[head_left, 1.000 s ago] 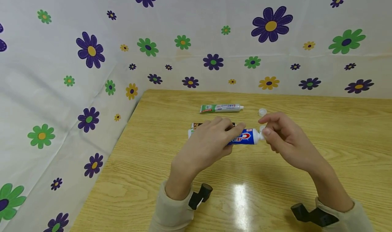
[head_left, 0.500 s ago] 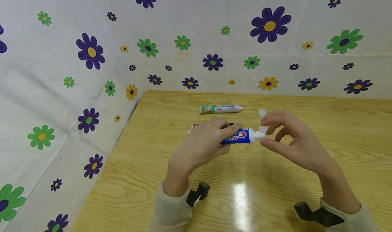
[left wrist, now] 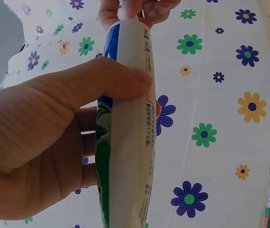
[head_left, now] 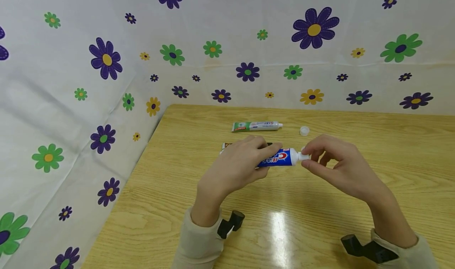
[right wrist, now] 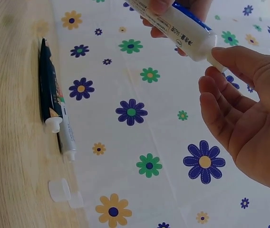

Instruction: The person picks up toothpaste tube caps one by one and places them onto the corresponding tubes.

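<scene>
My left hand [head_left: 234,162] grips a blue and white toothpaste tube [head_left: 279,158] above the table, its nozzle end pointing right. In the left wrist view, the thumb presses on the white back of the tube [left wrist: 130,123], whose lower part has a green edge. My right hand [head_left: 345,168] pinches the small white cap [head_left: 303,157] at the tube's end between thumb and forefinger. From the right wrist view, the other fingers of that hand [right wrist: 258,104] are loosely bent beneath the cap [right wrist: 216,61].
A green and white toothpaste tube [head_left: 256,126] lies at the back of the wooden table [head_left: 160,182]. A dark tube [right wrist: 49,85] lies in front of it, mostly hidden by my left hand in the head view. Two white caps stand on the right, one of them [head_left: 304,131] farther back. A flowered cloth [head_left: 220,20] hangs behind.
My right thumb and forefinger, spread apart from the cap half a second ago, have come together on it. The tube has shifted slightly left since one second ago, still in my left hand.
</scene>
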`<act>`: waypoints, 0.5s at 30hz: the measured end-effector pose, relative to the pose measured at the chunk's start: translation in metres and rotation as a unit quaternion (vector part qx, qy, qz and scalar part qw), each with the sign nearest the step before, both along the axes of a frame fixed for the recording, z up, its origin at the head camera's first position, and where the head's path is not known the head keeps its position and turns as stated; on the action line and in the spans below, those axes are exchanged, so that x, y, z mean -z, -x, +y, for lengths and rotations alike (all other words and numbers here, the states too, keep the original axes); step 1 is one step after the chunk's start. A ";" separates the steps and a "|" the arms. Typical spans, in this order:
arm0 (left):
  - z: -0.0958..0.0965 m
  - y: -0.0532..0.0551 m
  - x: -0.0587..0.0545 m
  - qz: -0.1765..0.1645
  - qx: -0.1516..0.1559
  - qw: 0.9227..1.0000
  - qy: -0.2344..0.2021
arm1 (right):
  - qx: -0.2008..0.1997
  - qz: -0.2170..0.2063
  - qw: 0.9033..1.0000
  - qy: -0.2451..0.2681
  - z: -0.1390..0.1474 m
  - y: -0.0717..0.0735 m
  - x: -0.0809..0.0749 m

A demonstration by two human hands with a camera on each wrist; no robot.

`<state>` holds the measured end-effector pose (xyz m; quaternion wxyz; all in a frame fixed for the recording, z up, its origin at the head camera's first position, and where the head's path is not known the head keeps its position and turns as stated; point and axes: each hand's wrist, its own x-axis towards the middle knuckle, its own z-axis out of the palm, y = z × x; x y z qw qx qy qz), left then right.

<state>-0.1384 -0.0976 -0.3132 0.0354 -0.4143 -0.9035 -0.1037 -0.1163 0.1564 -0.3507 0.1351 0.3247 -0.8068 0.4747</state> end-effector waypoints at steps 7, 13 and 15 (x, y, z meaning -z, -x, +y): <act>0.003 0.000 -0.001 0.003 -0.001 1.000 0.011 | -0.012 -0.009 1.000 -0.013 0.002 0.003 0.001; 0.004 0.001 -0.001 0.003 -0.003 1.000 0.018 | -0.011 -0.011 1.000 -0.015 0.002 0.004 0.002; 0.005 0.001 -0.001 0.002 -0.004 1.000 0.020 | -0.013 -0.012 1.000 -0.010 0.003 0.004 0.002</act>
